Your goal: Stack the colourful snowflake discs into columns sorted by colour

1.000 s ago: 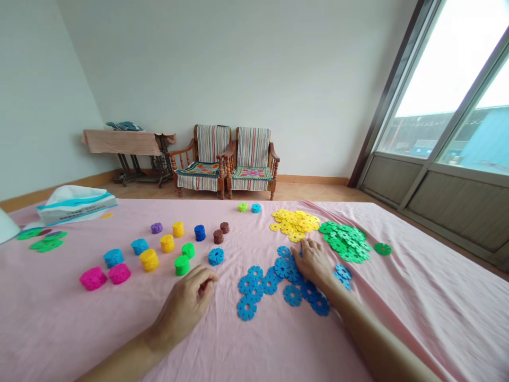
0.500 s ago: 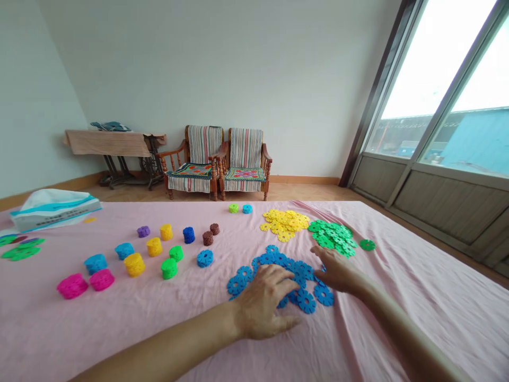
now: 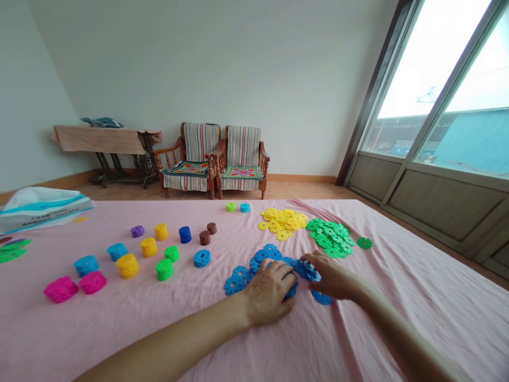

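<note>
The left hand [image 3: 270,293] is lying palm down, its fingers half-curled over the blue notched discs [image 3: 260,255]; its palm side is staying out of my sight, so I cannot tell whether it is gripping any. The right hand [image 3: 333,276], at its 3 o'clock, is leaving a moderate gap between thumb and fingers, and a bunch of blue discs [image 3: 308,269] is lying in that gap; I cannot tell how firmly the hand is holding it. From my remote seat I am seeing the blue spread running roughly from 9 to 3 o'clock under and between the hands, most discs facing up, while the bunch is tilting and pointing from 10 to 4. One loose disc [image 3: 321,298] is lying just beside the right thumb.

Toward 10 o'clock of the left hand, a blue stack [image 3: 202,258] is standing with its axis upright. Farther that way, three yellow stacks [image 3: 149,247] are forming a row from 8 to 2. At 9, two pink stacks [image 3: 93,282] are standing close together. At 12, a yellow disc pile [image 3: 283,223] is spreading; a green disc pile [image 3: 331,238] is lying at the right hand's 12.

The only container I am making out, a white-and-blue tissue pack [image 3: 43,210], is sitting far out at 10; its contents are staying hidden.
</note>
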`<state>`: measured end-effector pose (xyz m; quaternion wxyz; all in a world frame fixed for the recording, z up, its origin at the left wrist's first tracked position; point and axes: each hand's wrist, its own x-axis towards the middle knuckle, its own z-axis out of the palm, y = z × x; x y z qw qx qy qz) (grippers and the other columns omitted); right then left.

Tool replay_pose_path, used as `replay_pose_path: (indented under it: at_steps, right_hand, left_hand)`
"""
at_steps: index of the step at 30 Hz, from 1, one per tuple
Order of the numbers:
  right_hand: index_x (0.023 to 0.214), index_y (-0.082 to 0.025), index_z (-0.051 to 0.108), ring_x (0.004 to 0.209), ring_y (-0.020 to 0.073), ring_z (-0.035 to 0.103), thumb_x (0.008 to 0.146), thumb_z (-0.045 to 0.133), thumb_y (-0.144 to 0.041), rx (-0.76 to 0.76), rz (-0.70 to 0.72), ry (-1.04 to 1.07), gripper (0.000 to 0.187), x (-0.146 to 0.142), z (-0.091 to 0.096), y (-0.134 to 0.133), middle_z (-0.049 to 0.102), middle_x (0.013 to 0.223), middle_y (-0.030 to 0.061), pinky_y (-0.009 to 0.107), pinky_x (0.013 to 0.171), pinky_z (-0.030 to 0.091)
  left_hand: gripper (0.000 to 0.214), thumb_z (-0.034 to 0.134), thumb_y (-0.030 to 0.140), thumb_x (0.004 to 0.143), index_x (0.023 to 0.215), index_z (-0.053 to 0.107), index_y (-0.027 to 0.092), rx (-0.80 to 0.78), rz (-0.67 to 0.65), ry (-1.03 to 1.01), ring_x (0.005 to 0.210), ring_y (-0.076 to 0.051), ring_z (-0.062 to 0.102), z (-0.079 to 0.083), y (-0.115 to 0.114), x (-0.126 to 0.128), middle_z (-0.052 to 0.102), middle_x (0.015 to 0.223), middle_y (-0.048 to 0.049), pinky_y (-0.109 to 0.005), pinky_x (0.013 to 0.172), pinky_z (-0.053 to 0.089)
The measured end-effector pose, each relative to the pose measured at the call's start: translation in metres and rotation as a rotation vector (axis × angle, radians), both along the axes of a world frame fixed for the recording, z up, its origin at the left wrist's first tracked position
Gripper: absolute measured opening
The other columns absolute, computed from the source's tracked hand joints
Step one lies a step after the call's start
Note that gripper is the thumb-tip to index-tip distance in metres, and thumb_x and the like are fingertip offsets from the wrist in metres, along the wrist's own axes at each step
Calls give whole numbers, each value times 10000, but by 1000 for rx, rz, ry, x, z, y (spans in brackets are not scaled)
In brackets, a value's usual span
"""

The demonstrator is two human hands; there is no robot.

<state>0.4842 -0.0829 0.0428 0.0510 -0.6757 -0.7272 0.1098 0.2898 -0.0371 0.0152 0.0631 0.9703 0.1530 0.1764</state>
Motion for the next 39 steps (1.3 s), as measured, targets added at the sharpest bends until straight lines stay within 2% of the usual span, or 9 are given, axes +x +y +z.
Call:
replay_pose_path:
  at_steps: [9, 13, 17, 21, 24, 27, 32, 36, 39]
  right_hand:
    - [1113, -122, 556, 979, 240, 537, 639, 620, -151, 54, 124, 228, 479, -61, -3, 17, 586, 1034, 129, 354, 874, 417]
    - [1171, -179, 521, 889, 174, 582, 697, 594, -185, 106, 207, 445, 480, -73, -1, 23, 580, 1066, 87, 277, 746, 477]
    - [979, -157, 584, 851, 192, 592, 765, 504, -189, 247, 30, 319, 231, -55, -10, 35, 622, 926, 84, 311, 755, 464]
    - [1124, -148, 496, 1012, 253, 543, 872, 395, -322, 462, -216, 185, 322, -22, -39, 47, 591, 1057, 137, 401, 871, 412]
    - [1174, -167, 453, 1039, 247, 533, 904, 314, -369, 510, -264, 214, 365, -1, -62, 46, 568, 1118, 129, 413, 897, 404]
    - [1141, -169, 475, 1007, 237, 548, 898, 314, -383, 502, -250, 234, 362, 18, -73, 38, 570, 1089, 120, 394, 886, 423]
    - [1068, -174, 522, 994, 228, 555, 900, 307, -364, 504, -198, 213, 332, 35, -70, 27, 586, 1023, 104, 375, 882, 432]
    - [1059, -175, 537, 951, 225, 572, 897, 325, -363, 531, -200, 223, 326, 20, -61, 27, 593, 1005, 101, 371, 845, 449]
    - [1022, -203, 577, 897, 205, 590, 879, 380, -339, 464, -84, 249, 278, -7, -49, 28, 612, 998, 83, 343, 805, 462]
  left_hand:
    - [306, 565, 229, 795, 1097, 569, 182, -32, 154, -42, 1124, -257, 479, 0, 14, -58, 575, 1188, -88, -426, 967, 359]
    - [325, 575, 219, 793, 1116, 556, 193, -78, 204, -93, 1104, -251, 496, 1, 13, -82, 579, 1176, -83, -424, 955, 386]
    - [325, 581, 193, 794, 1118, 563, 222, -101, 271, -134, 1141, -240, 475, -2, 5, -102, 560, 1216, -68, -426, 984, 375]
    - [333, 563, 157, 799, 1123, 562, 235, -133, 279, -150, 1158, -226, 462, -5, -1, -110, 552, 1226, -59, -425, 1002, 369]
    - [351, 557, 138, 794, 1131, 556, 236, -161, 273, -151, 1148, -219, 471, -6, -2, -110, 559, 1213, -58, -421, 1004, 374]
    - [366, 558, 120, 784, 1130, 556, 238, -168, 278, -157, 1148, -217, 471, -7, -1, -110, 558, 1214, -55, -416, 1008, 375]
    - [371, 551, 114, 786, 1137, 545, 235, -172, 273, -151, 1152, -216, 465, -8, -1, -110, 555, 1215, -57, -418, 1006, 377]
    - [372, 553, 110, 786, 1136, 542, 237, -168, 269, -161, 1145, -219, 468, -5, -1, -111, 552, 1215, -58, -422, 996, 383]
    - [352, 556, 126, 795, 1129, 542, 239, -157, 255, -159, 1147, -222, 466, -1, -2, -113, 548, 1218, -58, -423, 993, 379]
